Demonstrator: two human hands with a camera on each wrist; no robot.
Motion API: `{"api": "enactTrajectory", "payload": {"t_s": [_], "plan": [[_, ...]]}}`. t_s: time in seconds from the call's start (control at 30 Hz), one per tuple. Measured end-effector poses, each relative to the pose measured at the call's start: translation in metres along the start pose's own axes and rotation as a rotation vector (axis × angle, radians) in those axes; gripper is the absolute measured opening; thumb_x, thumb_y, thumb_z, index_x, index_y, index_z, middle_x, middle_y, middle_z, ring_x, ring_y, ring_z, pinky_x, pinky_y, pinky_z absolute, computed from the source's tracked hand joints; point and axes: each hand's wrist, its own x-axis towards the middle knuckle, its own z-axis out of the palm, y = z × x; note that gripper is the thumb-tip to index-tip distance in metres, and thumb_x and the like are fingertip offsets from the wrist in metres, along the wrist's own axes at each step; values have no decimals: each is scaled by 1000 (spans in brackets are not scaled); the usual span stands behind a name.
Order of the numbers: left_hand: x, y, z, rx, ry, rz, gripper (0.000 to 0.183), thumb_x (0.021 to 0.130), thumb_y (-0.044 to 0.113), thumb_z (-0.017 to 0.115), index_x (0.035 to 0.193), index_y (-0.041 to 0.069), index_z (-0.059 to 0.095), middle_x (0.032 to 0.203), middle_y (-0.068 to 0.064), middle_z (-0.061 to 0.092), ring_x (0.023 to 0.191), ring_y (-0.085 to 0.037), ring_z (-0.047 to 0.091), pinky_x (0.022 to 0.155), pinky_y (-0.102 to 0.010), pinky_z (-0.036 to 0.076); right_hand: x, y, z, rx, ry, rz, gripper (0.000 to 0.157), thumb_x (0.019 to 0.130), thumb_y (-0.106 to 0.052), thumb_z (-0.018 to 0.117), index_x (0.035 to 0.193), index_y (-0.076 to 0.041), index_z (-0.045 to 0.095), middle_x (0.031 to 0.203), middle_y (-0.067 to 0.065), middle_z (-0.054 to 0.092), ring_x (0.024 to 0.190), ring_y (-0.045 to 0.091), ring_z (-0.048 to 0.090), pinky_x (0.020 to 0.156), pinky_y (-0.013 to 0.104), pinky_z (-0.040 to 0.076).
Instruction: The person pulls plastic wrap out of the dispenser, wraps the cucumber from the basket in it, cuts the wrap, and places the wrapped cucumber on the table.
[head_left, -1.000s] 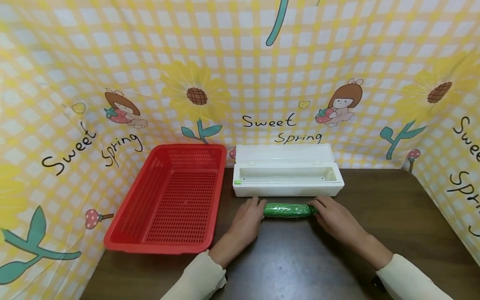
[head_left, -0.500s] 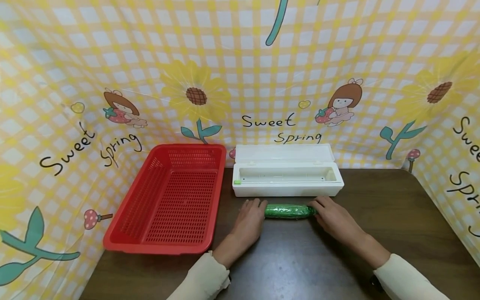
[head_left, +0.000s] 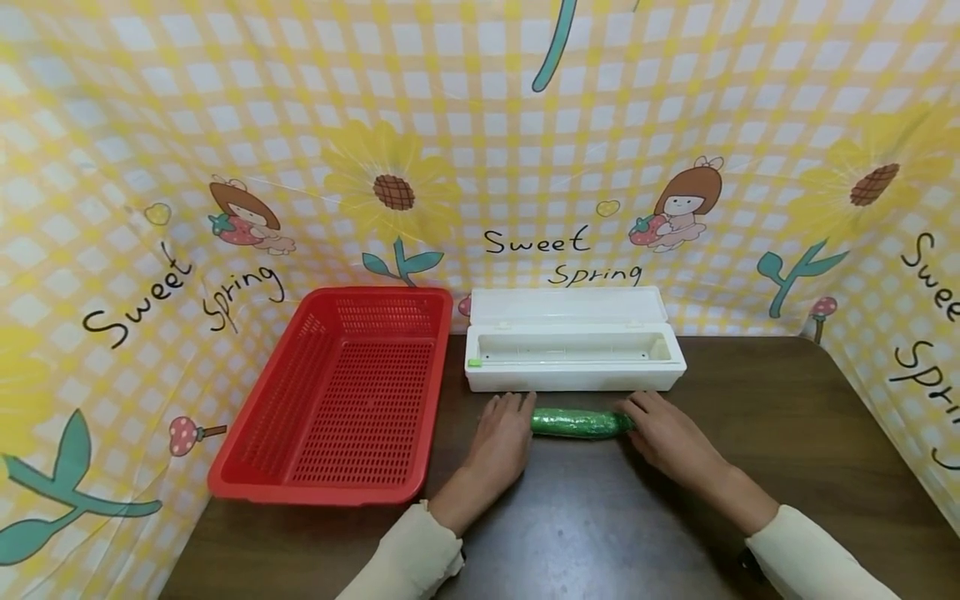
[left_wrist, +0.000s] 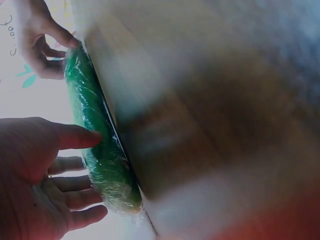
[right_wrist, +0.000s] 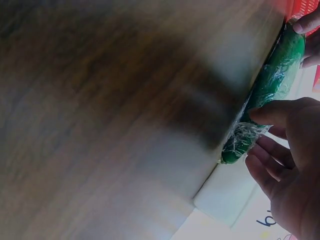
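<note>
A green cucumber (head_left: pixel 576 422) wrapped in crinkled clear cling film lies crosswise on the table. At its left end my left hand (head_left: pixel 501 437) holds it, with the thumb (left_wrist: pixel 82 137) on the near side and the fingers behind. My right hand (head_left: pixel 671 437) holds the other end in the same manner, its thumb (right_wrist: pixel 272 112) pressing the film. Loose film bunches around both ends in the wrist views. Just behind the cucumber stands a long white box (head_left: pixel 573 381) with its lid raised and a small green slider at the left of its front edge.
To the left sits a red perforated plastic basket (head_left: pixel 432 408) with nothing in it. The dark wooden table (head_left: pixel 592 533) extends in front of the hands and to the right. A yellow checked cloth (head_left: pixel 510 150) hangs behind and at both sides.
My left hand has shifted slightly to the right along the cucumber's end. The glints on the film differ a little. My right hand, the box and the basket stay about where they were.
</note>
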Motion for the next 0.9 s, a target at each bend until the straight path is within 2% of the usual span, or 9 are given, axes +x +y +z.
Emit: {"api": "enactTrajectory", "payload": {"t_s": [0.17,0.33,0.43,0.53,0.63,0.7,0.8,0.9], "plan": [[-1,3,1,30,-17,17,45,85,12,65,129,7,57,114,-12,64,116,-30,58,101,-45,44,-3,1,0,6,-19,6,44,71,-3,79,112,-5,62,101,4,59,94,20,53,78,35,49],[-1,7,-2,0,-30,10,47,85,12,66,131,6,55,120,-13,62,120,-32,56,103,-46,43,-4,1,-6,23,-53,16,49,69,-4,81,114,-5,61,104,5,59,95,19,53,80,35,49],[0,13,-11,-44,-49,4,52,88,17,65,136,6,51,128,-14,59,125,-32,53,105,-46,41,-3,3,-16,53,-88,30,56,67,-3,83,118,-5,60,109,6,57,100,20,53,81,37,50],[-1,20,-27,-93,-35,4,55,91,22,63,141,7,45,135,-14,56,127,-29,52,105,-44,42,-1,4,-33,87,-112,64,61,67,-4,84,122,-8,58,117,6,55,107,21,53,82,38,51],[-6,22,-52,-143,34,6,55,93,24,62,142,8,44,135,-12,55,131,-28,47,107,-44,39,3,7,-51,105,-113,91,63,69,-8,84,125,-8,56,123,7,53,112,23,53,84,40,51],[-11,16,-71,-165,119,17,53,91,24,63,140,8,47,133,-11,56,135,-30,43,109,-45,37,5,8,-63,110,-106,108,62,70,-10,84,125,-6,55,124,8,53,114,25,53,86,42,50],[-16,-1,-99,-164,266,15,49,89,22,64,134,7,52,127,-14,58,139,-35,35,111,-50,32,7,13,-78,102,-79,116,59,71,-9,83,124,-3,56,124,11,53,115,29,51,88,46,49],[-14,-27,-122,-132,403,-6,47,86,18,67,129,4,56,121,-19,60,137,-40,36,109,-56,33,9,21,-90,81,-12,118,55,71,-8,82,120,0,58,120,15,56,111,33,51,88,49,47]]}}
